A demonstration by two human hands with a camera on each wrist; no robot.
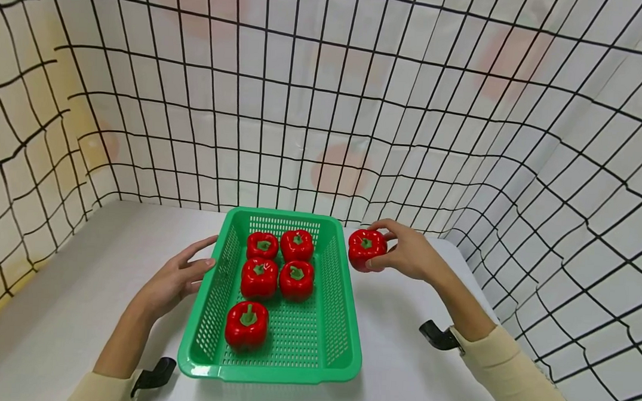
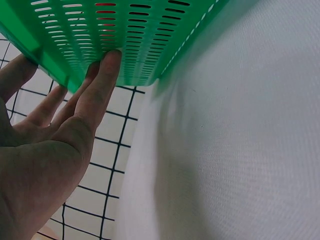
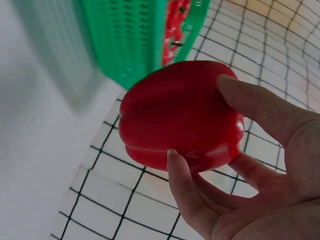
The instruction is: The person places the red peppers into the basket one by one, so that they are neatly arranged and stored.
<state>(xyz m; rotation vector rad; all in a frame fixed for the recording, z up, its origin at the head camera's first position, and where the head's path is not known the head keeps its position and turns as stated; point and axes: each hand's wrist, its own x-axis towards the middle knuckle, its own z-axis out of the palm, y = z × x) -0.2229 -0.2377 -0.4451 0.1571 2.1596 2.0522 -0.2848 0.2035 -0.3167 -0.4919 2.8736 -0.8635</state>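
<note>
A glossy red bell pepper (image 1: 366,249) with a green stem is held between the thumb and fingers of my right hand (image 1: 409,252), beside the basket's right wall. In the right wrist view the thumb lies on one side of the pepper (image 3: 177,112) and fingertips press the other. A green perforated basket (image 1: 342,333) has several red bell peppers (image 1: 259,278) inside, stems up. At its left side is my left hand (image 1: 175,278), with fairly straight fingers touching the basket. The left wrist view has fingertips against the slotted outer wall (image 2: 135,35).
The basket stands on a white-covered table (image 1: 120,245). A black wire grid (image 1: 287,103) rises behind and on both sides, with pale sheeting behind it. Each sleeve cuff carries a black wrist camera (image 1: 437,335).
</note>
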